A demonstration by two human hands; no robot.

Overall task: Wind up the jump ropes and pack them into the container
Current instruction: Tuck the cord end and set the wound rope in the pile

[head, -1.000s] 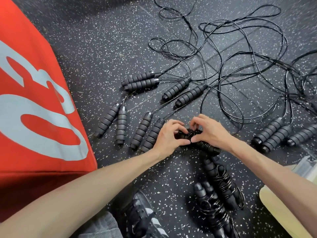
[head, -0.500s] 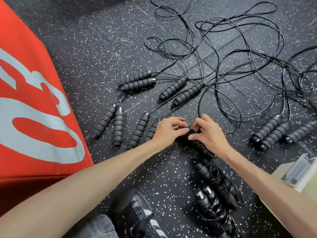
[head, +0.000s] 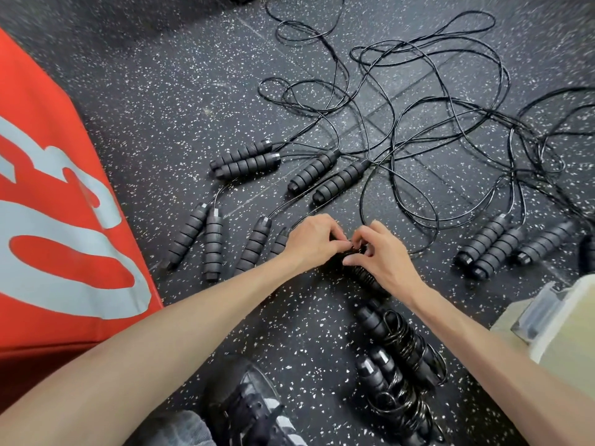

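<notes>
Both hands meet on the speckled floor (head: 193, 91), the left hand (head: 309, 241) and right hand (head: 383, 255) pinching the cord of a half-wound jump rope (head: 362, 273) between curled fingers. Two wound ropes (head: 405, 342) lie just below it, beside a pale container (head: 560, 323) at the right edge. Loose handles (head: 339, 180) and tangled cord (head: 418, 101) spread beyond, with a red block (head: 48, 204) at left.

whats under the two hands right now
Under the left hand and right hand lies a jump rope bundle; its cord-wrapped handles stick out toward the person. The end that the fingers pinch, and any knot there, is covered.
</notes>
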